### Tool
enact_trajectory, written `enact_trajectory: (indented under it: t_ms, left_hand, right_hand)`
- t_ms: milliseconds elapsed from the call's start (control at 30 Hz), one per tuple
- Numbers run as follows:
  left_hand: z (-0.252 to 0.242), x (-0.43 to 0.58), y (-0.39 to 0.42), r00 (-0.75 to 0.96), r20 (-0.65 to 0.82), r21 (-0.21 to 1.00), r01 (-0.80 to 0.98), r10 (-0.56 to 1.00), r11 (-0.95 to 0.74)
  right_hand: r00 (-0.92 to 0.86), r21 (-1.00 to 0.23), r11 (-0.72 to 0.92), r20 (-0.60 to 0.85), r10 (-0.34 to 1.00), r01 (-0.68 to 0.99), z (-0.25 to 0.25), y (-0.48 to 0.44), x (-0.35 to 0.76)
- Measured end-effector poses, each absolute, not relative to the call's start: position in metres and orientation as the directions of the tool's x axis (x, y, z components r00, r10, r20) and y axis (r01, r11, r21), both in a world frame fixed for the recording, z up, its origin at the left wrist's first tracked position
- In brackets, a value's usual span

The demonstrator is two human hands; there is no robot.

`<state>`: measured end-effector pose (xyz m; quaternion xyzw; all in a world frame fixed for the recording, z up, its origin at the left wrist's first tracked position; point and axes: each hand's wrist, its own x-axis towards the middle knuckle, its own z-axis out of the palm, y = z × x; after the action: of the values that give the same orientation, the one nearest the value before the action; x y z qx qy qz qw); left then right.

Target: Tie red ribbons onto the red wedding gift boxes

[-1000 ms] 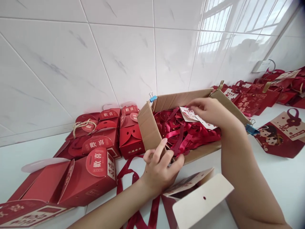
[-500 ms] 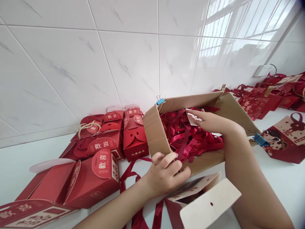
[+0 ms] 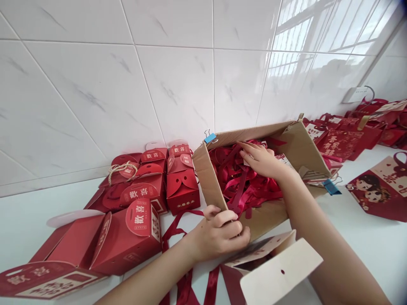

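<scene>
Ribbons [image 3: 235,178] of dark red fill the cardboard box [image 3: 208,173], which stands open on the white bench [image 3: 365,241] against the tiled wall. The person's right hand [image 3: 263,161] was holding a small printed card [image 3: 246,162] up over the box a second ago. It has since come down and moved toward the far left corner. It now lies on the heap of ribbons with the fingers spread and flat, and only a pale edge of the card shows beneath them. The card has gone from lifted to pressed among the ribbons, so the right hand's work now looks to be inside the box rather than above it.

The left hand [image 3: 221,233] has changed too. Its fingers were splayed at the box's near wall and have closed into a loose fist, with the thumb laid against the forefinger. It sits at the spot where a strand spills over the near wall. It seems to nip that strand, though the curled fingers hide the contact. The left forearm comes in low from the lower left. The right forearm reaches over an open gift box [image 3: 280,267] with a white flap, just in front of the cardboard box.
</scene>
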<state>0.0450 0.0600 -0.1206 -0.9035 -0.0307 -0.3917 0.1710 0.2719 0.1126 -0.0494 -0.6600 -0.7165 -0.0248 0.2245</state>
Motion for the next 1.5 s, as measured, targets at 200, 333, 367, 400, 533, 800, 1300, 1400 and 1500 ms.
enact_trajectory:
  t_ms: [200,333,367,400,533,800,1300,1400,1500]
  left_hand:
    - [-0.132,0.045,0.065,0.670,0.733,-0.347,0.215,-0.121,-0.913]
    - [-0.135,0.045,0.067,0.679,0.724,-0.362,0.229,-0.118,-0.904]
    - [-0.135,0.045,0.067,0.678,0.725,-0.367,0.233,-0.120,-0.901]
    - [-0.135,0.045,0.067,0.677,0.725,-0.373,0.238,-0.122,-0.897]
    - [-0.135,0.045,0.067,0.657,0.745,-0.364,0.257,-0.115,-0.895]
    - [-0.132,0.047,0.072,0.664,0.748,-0.267,0.296,-0.004,-0.917]
    - [-0.075,0.045,0.084,0.712,0.515,0.171,0.461,0.478,-0.871]
    - [-0.048,0.037,0.060,0.582,0.620,0.362,0.384,0.527,-0.850]
    - [-0.022,0.028,0.025,0.620,0.504,0.569,0.285,0.602,-0.771]
  right_hand:
    - [-0.059,-0.307,0.188,0.384,0.921,0.933,-0.055,0.119,0.273]
    - [-0.067,-0.384,0.241,0.414,0.908,0.891,-0.056,0.120,0.273]
    - [-0.079,-0.411,0.276,0.435,0.897,0.869,-0.056,0.120,0.272]
    - [-0.091,-0.437,0.316,0.463,0.882,0.842,-0.055,0.120,0.272]
    - [-0.053,-0.531,0.415,0.568,0.821,0.739,-0.052,0.120,0.272]
    - [0.514,-0.787,0.394,0.612,0.601,0.476,-0.047,0.117,0.280]
    - [0.397,-0.269,0.802,0.917,0.043,0.533,0.011,0.044,0.291]
    - [0.365,-0.236,0.808,0.931,0.028,0.540,0.014,0.036,0.291]
    - [0.359,-0.223,0.792,0.933,0.006,0.568,0.017,0.028,0.289]
